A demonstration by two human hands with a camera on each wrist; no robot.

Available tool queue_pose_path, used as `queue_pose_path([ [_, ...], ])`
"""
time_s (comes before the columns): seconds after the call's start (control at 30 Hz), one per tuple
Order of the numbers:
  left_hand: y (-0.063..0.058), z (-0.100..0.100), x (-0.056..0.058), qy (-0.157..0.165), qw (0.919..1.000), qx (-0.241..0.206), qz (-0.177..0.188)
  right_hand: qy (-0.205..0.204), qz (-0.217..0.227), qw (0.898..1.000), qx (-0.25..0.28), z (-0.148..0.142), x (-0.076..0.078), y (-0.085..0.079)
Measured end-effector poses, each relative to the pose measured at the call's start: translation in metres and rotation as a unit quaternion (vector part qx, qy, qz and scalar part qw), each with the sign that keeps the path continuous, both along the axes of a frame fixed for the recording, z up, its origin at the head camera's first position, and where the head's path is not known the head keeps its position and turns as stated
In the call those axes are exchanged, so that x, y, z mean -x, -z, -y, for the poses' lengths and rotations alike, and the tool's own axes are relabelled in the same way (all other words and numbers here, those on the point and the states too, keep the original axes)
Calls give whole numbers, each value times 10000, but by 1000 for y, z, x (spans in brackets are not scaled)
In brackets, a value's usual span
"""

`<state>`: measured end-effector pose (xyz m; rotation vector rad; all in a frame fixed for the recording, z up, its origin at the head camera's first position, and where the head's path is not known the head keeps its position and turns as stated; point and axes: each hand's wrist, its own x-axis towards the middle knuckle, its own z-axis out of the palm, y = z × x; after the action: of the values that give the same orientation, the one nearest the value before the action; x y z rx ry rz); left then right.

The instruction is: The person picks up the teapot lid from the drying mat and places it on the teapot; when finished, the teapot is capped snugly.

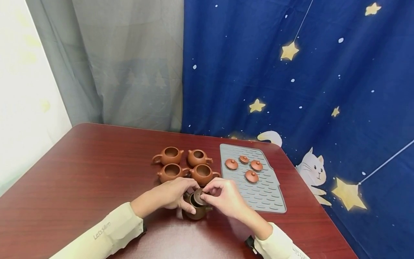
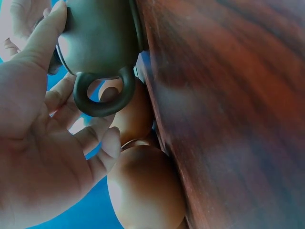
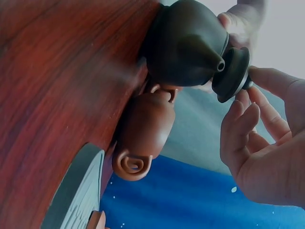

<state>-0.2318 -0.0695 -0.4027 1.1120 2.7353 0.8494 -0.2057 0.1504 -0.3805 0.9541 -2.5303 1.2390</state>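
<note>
A dark green-brown teapot (image 1: 196,213) stands on the table near its front. My left hand (image 1: 174,194) holds it around the upper body, thumb on the near side and fingers behind. Its loop handle (image 2: 86,102) points toward the left palm in the left wrist view. The right hand (image 1: 226,196) pinches the small knob of the matching dark lid (image 3: 233,74) between thumb and fingertips. That lid is tilted over the mouth of the pot, with part of the opening showing. In the right wrist view, the spout (image 3: 209,57) reaches close to the lid's edge.
Several lidless reddish-brown teapots, among them a front-right one (image 1: 202,175) and a back-left one (image 1: 170,156), stand just behind the hands. To the right lies a grey ribbed mat (image 1: 265,199) with several reddish lids, one (image 1: 252,176) nearest the front.
</note>
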Motion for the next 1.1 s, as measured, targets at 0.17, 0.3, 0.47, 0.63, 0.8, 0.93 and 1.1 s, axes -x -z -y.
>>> queue_pose_path([
  [0.17,0,0,0,-11,10000,12,-21,-191,-33,9998,20,2,1,3],
  [0.3,0,0,0,-21,10000,29,24,-275,-109,9996,-7,3,1,5],
  [0.47,0,1,0,-36,10000,14,87,-281,-61,9996,-41,4,0,6],
  [0.63,0,2,1,-18,10000,0,73,-290,-69,9995,-41,5,1,5],
  [0.8,0,1,1,-30,9999,-16,119,-283,-86,9995,-79,6,2,6],
  [0.93,-1,1,0,-22,9999,-7,162,-308,-71,9995,-99,7,3,8],
  [1.1,-1,1,0,-27,9998,6,205,-354,-44,9993,-66,6,3,10],
])
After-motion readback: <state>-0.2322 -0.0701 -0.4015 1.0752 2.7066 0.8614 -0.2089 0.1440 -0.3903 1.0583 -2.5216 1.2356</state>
